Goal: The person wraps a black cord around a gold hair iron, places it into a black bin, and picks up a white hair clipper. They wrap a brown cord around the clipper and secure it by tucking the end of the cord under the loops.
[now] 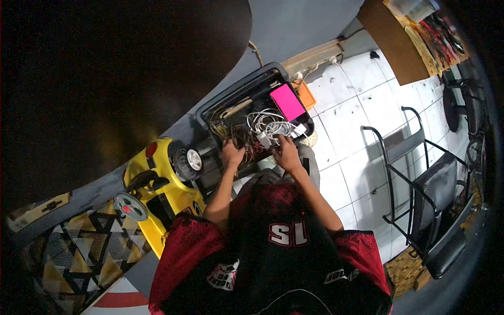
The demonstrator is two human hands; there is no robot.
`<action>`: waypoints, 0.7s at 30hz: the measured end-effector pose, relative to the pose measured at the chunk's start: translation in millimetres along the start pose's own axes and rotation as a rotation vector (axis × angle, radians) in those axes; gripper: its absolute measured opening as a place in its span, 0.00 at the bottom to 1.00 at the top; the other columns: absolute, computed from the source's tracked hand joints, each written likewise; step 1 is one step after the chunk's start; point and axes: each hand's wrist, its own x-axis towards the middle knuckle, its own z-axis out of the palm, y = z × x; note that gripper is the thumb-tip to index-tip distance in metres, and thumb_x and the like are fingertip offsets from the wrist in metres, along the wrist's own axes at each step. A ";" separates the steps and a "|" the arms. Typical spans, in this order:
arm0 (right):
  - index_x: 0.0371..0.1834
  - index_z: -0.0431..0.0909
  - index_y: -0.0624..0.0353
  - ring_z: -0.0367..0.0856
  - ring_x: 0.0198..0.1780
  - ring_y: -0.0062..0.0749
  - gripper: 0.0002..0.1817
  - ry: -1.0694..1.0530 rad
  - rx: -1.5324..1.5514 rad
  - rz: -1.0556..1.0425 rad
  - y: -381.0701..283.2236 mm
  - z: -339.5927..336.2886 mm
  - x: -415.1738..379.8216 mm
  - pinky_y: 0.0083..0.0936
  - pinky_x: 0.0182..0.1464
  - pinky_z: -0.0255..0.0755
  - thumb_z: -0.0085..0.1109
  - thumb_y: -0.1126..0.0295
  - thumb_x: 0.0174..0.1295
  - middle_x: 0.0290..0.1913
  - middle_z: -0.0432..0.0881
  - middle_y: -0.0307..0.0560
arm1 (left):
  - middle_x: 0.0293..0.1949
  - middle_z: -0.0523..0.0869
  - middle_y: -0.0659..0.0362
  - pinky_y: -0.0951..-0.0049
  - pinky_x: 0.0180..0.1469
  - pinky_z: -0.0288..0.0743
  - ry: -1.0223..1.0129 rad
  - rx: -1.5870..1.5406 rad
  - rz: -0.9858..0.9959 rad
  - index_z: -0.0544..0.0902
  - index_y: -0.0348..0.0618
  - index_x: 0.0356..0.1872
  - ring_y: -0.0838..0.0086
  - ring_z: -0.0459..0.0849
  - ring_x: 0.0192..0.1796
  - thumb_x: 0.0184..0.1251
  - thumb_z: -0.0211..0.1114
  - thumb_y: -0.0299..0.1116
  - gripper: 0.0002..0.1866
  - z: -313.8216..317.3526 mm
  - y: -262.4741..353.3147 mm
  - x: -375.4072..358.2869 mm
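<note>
A black plastic bin point(206, 116) full of odds and ends lies in front of me. At its near left side is my left hand point(232, 154), fingers curled in by a tangle of dark thin wires point(240, 135); what they hold is hidden. My right hand point(287, 155) is at the near right, its fingers bent beside a bundle of white cables point(270, 123) and a white charger plug point(263, 139). Whether it grips a cable I cannot make out. A bright pink box point(287, 102) lies on the bin's far right part.
Left of the bin stands a yellow ride-on toy car point(181, 197) with a black wheel point(186, 161). An orange item point(304, 96) is behind the bin. Black metal-framed chairs point(433, 184) stand on the white tiles to the right. A wooden shelf with tools point(396, 44) is at upper right.
</note>
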 end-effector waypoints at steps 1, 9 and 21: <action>0.51 0.74 0.67 0.79 0.44 0.61 0.23 0.003 0.016 0.007 3.9 -2.7 -1.6 0.43 0.46 0.74 0.67 0.69 0.54 0.42 0.78 0.65 | 0.50 0.82 0.38 0.57 0.57 0.76 0.006 -0.017 -0.017 0.76 0.31 0.54 0.51 0.81 0.56 0.52 0.74 0.40 0.31 -15.7 6.2 -10.4; 0.55 0.76 0.64 0.80 0.55 0.35 0.27 -0.289 0.619 0.205 -21.2 -14.3 -0.4 0.30 0.55 0.73 0.62 0.51 0.64 0.54 0.82 0.56 | 0.36 0.85 0.51 0.66 0.42 0.78 0.088 -0.855 0.050 0.78 0.34 0.41 0.64 0.85 0.37 0.56 0.67 0.25 0.12 -87.6 18.1 -88.2; 0.66 0.66 0.62 0.78 0.47 0.23 0.32 -0.961 0.830 0.230 -113.3 -46.1 -37.4 0.27 0.48 0.76 0.61 0.53 0.67 0.54 0.79 0.45 | 0.40 0.83 0.56 0.65 0.39 0.79 0.176 -1.657 0.016 0.75 0.43 0.52 0.65 0.84 0.38 0.74 0.54 0.47 0.19 -88.3 60.6 -210.1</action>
